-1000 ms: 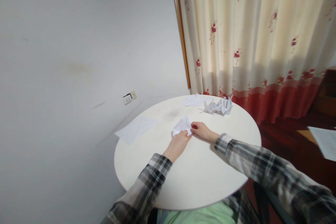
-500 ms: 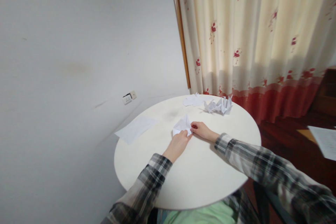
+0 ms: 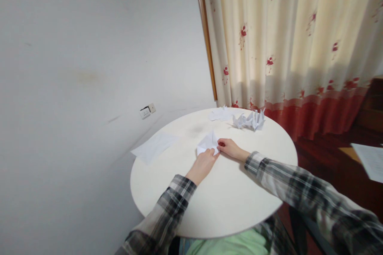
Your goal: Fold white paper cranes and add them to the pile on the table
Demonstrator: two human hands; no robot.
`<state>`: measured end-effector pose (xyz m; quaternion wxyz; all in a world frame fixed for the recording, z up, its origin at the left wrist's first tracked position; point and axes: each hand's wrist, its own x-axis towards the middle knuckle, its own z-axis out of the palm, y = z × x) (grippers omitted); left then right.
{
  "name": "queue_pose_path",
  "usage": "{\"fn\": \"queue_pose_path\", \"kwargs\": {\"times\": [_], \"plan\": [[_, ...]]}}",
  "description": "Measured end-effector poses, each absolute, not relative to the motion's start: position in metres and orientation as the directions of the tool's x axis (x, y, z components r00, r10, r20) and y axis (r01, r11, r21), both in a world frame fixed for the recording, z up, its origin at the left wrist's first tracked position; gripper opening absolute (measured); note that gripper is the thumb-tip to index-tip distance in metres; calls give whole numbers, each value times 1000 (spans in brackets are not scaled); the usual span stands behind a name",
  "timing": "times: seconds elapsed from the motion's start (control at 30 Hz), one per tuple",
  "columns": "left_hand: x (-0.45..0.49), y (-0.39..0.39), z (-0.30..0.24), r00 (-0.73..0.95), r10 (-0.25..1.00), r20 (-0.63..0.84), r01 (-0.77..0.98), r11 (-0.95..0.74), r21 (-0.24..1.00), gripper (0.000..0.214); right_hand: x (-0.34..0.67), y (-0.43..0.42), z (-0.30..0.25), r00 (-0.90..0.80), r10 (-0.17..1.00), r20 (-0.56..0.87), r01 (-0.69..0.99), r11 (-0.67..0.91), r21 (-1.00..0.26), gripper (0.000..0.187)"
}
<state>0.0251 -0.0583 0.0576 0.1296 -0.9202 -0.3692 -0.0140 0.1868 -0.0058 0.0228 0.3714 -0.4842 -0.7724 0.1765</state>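
A partly folded piece of white paper (image 3: 207, 142) lies on the round white table (image 3: 227, 203), with creases and a raised point at its far side. My left hand (image 3: 204, 163) is closed at its near edge, thumb and fingers on the paper. My right hand (image 3: 229, 147) pinches the paper's right edge between thumb and fingertips. The two hands' fingertips almost meet at the near right corner. Part of the paper's near edge is hidden under the left fingers.
Several folded white paper shapes (image 3: 250, 120) stand at the back right, and more white paper (image 3: 220, 114) lies behind. A flat white sheet (image 3: 154, 147) rests at the left edge. The wall with a socket (image 3: 145, 112) borders the left, a floral curtain (image 3: 287, 48) the back.
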Motion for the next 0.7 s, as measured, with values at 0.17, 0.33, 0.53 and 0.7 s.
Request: {"fn": "queue_pose_path", "kwargs": {"times": [0.17, 0.33, 0.53, 0.7], "plan": [[24, -59, 58, 741, 658, 137, 669, -703, -243, 30, 187, -4, 21, -255, 876, 409, 611, 474, -634, 7], [24, -57, 57, 745, 652, 144, 665, -706, -245, 28, 187, -4, 20, -252, 878, 407, 614, 470, -634, 6], [24, -54, 55, 763, 626, 163, 645, -717, -265, 26, 186, -5, 21, -250, 877, 410, 617, 470, -631, 6], [24, -51, 50, 750, 637, 178, 661, -714, -232, 27, 186, -5, 21, -255, 874, 413, 626, 475, -619, 7]]}}
